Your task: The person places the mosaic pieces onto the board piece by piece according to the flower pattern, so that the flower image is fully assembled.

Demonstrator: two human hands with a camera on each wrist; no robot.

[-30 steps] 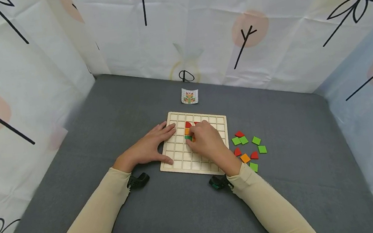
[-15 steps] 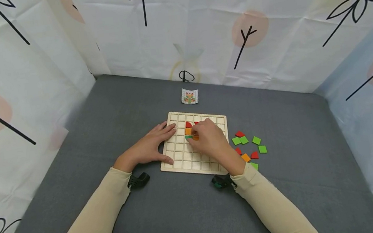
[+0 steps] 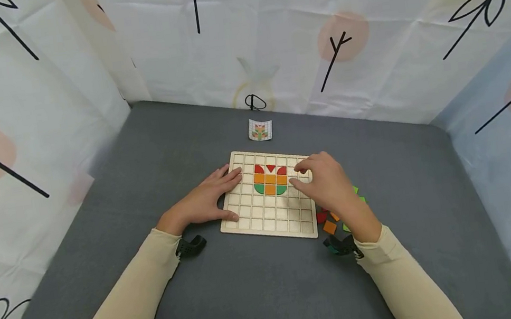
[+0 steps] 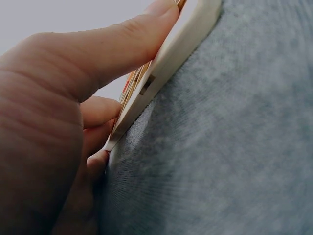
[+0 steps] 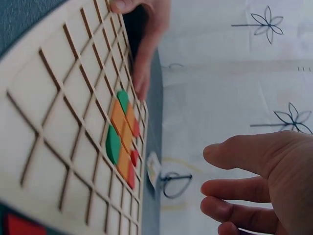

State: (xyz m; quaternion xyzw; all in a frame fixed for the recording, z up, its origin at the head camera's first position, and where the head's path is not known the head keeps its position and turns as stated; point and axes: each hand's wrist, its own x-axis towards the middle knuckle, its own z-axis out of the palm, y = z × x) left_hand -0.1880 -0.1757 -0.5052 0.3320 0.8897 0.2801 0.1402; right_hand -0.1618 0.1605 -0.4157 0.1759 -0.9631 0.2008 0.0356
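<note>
A wooden grid board [image 3: 244, 224] lies on the grey table. On it, a block of red, orange and green tiles [image 3: 269, 178] sits in the upper middle cells. My left hand [image 3: 200, 201] rests on the board's left edge, fingers spread; in the left wrist view its thumb [image 4: 132, 41] lies over the rim. My right hand [image 3: 330, 182] hovers above the board's right side. In the right wrist view that hand [image 5: 264, 181] has its thumb and fingers apart, with nothing between them.
Loose tiles lie right of the board, among them an orange square [image 3: 330, 228] and a red tile [image 3: 321, 217]; my right hand and forearm hide others. A small picture card [image 3: 260, 130] lies beyond the board. Printed cloth walls [image 3: 281, 55] surround the table.
My right hand has left the tiles in the middle of the board and moved right, its fingers parted. The tiles it covered now show. My left hand has stayed put.
</note>
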